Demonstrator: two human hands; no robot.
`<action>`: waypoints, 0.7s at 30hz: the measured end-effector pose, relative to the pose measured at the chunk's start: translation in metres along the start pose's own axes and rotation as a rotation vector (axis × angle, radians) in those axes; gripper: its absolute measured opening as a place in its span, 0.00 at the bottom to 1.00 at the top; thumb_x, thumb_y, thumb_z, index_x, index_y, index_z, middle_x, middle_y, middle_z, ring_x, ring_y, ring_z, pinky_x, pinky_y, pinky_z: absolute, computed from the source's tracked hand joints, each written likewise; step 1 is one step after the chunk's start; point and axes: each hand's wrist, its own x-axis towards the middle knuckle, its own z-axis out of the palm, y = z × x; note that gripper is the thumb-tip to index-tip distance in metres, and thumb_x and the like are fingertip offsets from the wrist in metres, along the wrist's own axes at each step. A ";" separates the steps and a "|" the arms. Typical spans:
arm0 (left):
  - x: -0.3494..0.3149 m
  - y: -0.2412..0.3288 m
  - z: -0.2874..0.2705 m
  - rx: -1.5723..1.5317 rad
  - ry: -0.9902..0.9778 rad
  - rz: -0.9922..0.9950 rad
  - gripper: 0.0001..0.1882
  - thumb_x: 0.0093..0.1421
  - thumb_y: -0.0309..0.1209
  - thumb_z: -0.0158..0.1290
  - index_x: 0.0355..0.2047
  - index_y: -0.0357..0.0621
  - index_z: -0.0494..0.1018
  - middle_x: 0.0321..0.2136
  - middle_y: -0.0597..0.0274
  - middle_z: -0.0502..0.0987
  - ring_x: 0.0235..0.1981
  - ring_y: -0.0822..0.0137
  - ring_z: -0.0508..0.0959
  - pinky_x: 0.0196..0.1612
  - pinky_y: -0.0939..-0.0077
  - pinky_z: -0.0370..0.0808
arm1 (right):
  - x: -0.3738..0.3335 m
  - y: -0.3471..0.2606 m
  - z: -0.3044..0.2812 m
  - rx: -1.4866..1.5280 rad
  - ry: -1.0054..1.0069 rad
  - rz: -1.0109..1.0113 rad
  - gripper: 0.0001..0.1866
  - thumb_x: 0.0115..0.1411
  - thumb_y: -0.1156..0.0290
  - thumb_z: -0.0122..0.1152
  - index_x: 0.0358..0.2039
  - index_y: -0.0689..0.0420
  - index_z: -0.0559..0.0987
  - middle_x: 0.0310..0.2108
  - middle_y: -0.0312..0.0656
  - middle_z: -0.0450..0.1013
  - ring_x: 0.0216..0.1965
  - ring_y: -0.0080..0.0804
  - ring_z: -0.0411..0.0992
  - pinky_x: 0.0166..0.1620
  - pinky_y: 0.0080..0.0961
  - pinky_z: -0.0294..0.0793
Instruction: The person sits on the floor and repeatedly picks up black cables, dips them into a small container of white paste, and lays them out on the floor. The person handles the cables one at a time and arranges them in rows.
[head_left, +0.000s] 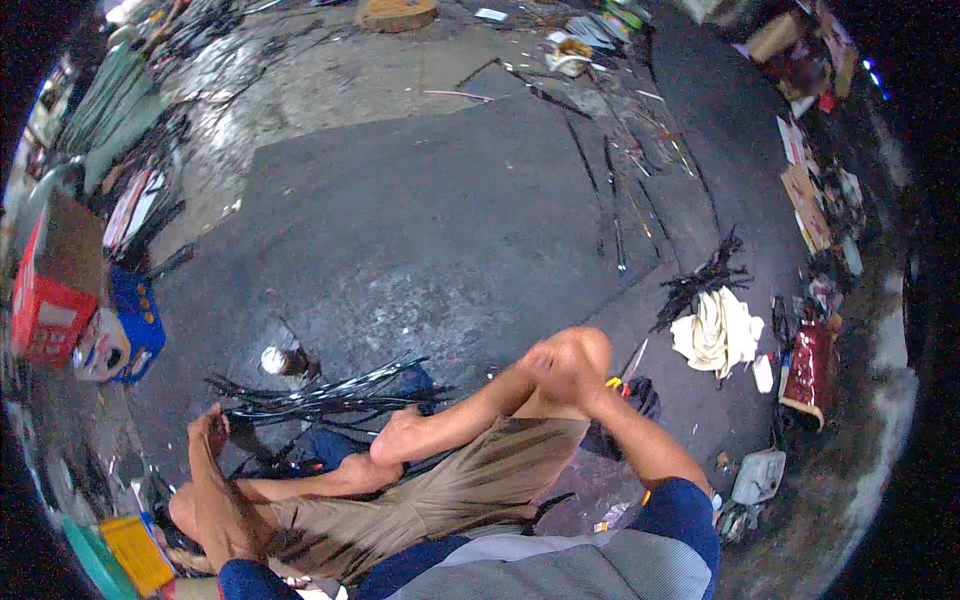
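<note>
The bundle of glossy black strips (322,402) lies in front of your shins, over the dark floor sheet (400,200), and your left hand (208,430) is at its left end; you cannot tell from here whether those fingers pinch it. Your right hand (552,362) rests by your raised knee, its finger pose too blurred to tell. The strips look light, springy and rather slick, likely to slide apart and fan out, so a grip around the middle should suit best. Nearby, the crumpled cream cloth (715,332) looks soft, its folds loose beside a ragged black tuft (708,280).
</note>
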 end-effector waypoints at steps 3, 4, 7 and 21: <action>0.013 0.005 -0.014 0.406 0.073 0.105 0.13 0.61 0.33 0.61 0.24 0.39 0.73 0.15 0.56 0.72 0.11 0.63 0.68 0.13 0.69 0.64 | 0.046 0.067 -0.034 -0.088 0.320 0.359 0.10 0.56 0.66 0.68 0.28 0.61 0.85 0.25 0.46 0.81 0.27 0.39 0.79 0.34 0.31 0.76; 0.014 0.010 -0.009 0.619 0.081 0.173 0.12 0.60 0.33 0.62 0.29 0.36 0.74 0.18 0.54 0.74 0.12 0.62 0.71 0.14 0.68 0.66 | 0.055 0.107 -0.044 -0.135 0.414 0.435 0.11 0.55 0.64 0.70 0.30 0.61 0.85 0.26 0.46 0.81 0.29 0.41 0.80 0.37 0.33 0.77; -0.025 0.006 0.049 1.010 0.311 0.346 0.19 0.58 0.35 0.64 0.40 0.29 0.73 0.23 0.47 0.79 0.14 0.59 0.76 0.15 0.65 0.71 | 0.056 0.201 -0.069 -0.319 0.513 0.717 0.19 0.54 0.60 0.72 0.41 0.60 0.85 0.34 0.49 0.82 0.39 0.46 0.81 0.45 0.38 0.77; -0.240 0.028 0.157 0.943 0.270 1.179 0.24 0.51 0.28 0.68 0.50 0.43 0.79 0.33 0.56 0.79 0.33 0.57 0.81 0.38 0.64 0.78 | 0.142 0.175 -0.070 -0.696 0.315 0.723 0.12 0.56 0.66 0.64 0.39 0.57 0.80 0.44 0.49 0.78 0.48 0.52 0.78 0.48 0.46 0.78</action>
